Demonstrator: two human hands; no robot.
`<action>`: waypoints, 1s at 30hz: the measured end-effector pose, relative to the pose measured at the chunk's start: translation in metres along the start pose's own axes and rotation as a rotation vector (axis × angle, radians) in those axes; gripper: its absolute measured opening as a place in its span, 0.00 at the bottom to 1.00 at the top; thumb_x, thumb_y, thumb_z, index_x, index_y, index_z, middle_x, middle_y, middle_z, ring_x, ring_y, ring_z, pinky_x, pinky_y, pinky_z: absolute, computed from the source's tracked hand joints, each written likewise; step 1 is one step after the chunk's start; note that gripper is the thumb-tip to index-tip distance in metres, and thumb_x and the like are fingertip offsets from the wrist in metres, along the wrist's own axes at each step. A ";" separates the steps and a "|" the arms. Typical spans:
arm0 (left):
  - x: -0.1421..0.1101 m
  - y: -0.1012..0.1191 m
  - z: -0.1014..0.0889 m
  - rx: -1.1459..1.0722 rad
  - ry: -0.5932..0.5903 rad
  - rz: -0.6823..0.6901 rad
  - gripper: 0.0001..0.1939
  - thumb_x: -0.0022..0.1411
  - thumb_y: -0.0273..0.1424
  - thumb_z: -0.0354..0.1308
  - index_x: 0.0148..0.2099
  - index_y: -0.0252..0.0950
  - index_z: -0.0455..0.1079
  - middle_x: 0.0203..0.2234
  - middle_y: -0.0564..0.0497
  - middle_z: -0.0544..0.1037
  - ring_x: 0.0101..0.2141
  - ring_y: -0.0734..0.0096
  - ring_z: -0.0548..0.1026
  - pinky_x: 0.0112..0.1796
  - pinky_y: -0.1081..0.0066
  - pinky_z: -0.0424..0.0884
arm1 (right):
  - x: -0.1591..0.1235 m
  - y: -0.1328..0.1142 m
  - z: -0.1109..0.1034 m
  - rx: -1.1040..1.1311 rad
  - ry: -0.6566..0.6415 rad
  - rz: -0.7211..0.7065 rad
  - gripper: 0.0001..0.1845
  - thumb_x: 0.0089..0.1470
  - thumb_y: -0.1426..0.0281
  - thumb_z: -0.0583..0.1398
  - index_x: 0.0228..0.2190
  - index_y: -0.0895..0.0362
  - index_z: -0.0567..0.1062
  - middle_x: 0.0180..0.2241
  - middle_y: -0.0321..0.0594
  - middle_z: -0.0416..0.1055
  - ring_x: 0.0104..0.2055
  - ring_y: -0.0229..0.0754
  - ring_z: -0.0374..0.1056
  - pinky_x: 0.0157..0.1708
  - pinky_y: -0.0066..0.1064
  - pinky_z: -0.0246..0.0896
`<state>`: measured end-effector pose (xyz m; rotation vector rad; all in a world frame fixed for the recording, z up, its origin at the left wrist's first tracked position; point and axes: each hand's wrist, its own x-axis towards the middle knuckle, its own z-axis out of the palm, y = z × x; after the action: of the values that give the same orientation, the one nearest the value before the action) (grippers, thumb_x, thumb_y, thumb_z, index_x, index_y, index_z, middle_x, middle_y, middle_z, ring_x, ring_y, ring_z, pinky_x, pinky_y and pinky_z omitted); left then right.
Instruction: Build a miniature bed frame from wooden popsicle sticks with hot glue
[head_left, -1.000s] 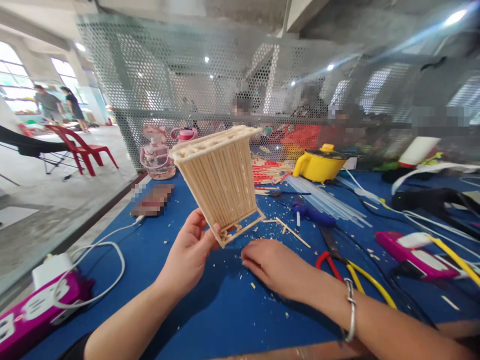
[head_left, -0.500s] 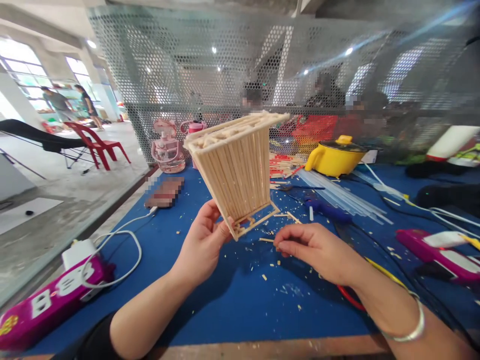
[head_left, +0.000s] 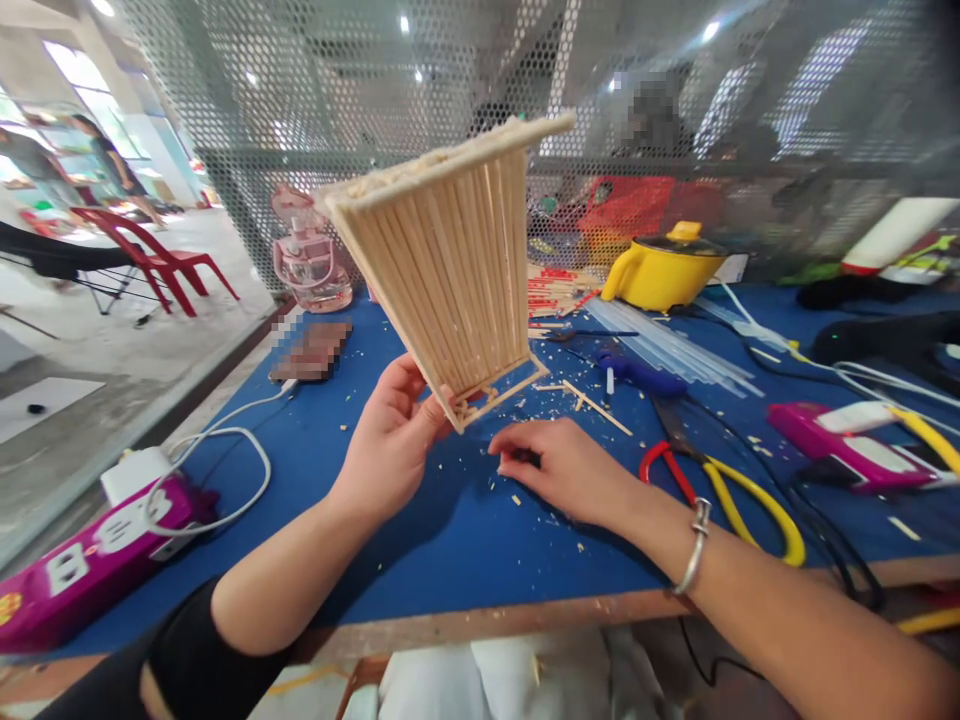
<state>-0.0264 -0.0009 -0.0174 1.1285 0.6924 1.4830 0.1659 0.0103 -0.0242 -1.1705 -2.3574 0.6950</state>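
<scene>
— Above the blue tabletop, the left hand is gripping one stick structure. Right hand?

— Resting curled, contents unclear. Two power strips, one yellow pot are standing around; structure's partly blocking mesh screen.

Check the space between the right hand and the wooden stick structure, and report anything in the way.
Nothing visible blocks the right hand from the wooden stick structure, which the left hand holds up by a lower corner. Loose wood scraps lie on the blue tabletop beneath.
</scene>
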 end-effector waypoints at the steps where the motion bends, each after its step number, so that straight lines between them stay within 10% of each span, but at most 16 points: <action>1: 0.001 -0.001 -0.001 0.001 -0.005 0.002 0.13 0.58 0.33 0.61 0.46 0.39 0.65 0.37 0.52 0.75 0.34 0.74 0.75 0.30 0.77 0.70 | 0.000 0.000 0.000 -0.031 -0.015 -0.015 0.09 0.52 0.73 0.61 0.38 0.55 0.78 0.33 0.36 0.77 0.32 0.36 0.70 0.36 0.29 0.61; 12: 0.002 -0.003 -0.004 0.036 -0.012 0.011 0.13 0.58 0.34 0.61 0.45 0.40 0.65 0.40 0.52 0.75 0.35 0.73 0.76 0.32 0.75 0.73 | -0.005 0.020 -0.035 -0.013 0.195 0.042 0.08 0.54 0.67 0.59 0.34 0.55 0.78 0.34 0.37 0.77 0.36 0.39 0.71 0.37 0.31 0.62; 19: 0.003 -0.003 -0.002 0.049 -0.001 0.009 0.14 0.57 0.34 0.62 0.45 0.40 0.65 0.38 0.51 0.75 0.36 0.70 0.77 0.32 0.73 0.73 | -0.011 0.024 -0.044 -0.153 -0.167 0.095 0.06 0.49 0.68 0.61 0.29 0.53 0.80 0.28 0.34 0.76 0.28 0.37 0.68 0.29 0.29 0.59; 30: 0.000 -0.003 -0.002 0.040 -0.009 -0.007 0.11 0.59 0.32 0.61 0.44 0.39 0.65 0.37 0.52 0.74 0.33 0.75 0.76 0.31 0.77 0.72 | -0.012 0.020 -0.040 -0.171 -0.162 0.004 0.07 0.52 0.70 0.60 0.31 0.55 0.79 0.31 0.35 0.76 0.31 0.37 0.69 0.32 0.28 0.59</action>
<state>-0.0268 -0.0003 -0.0210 1.1612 0.7220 1.4633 0.2074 0.0206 -0.0062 -1.2310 -2.5943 0.6204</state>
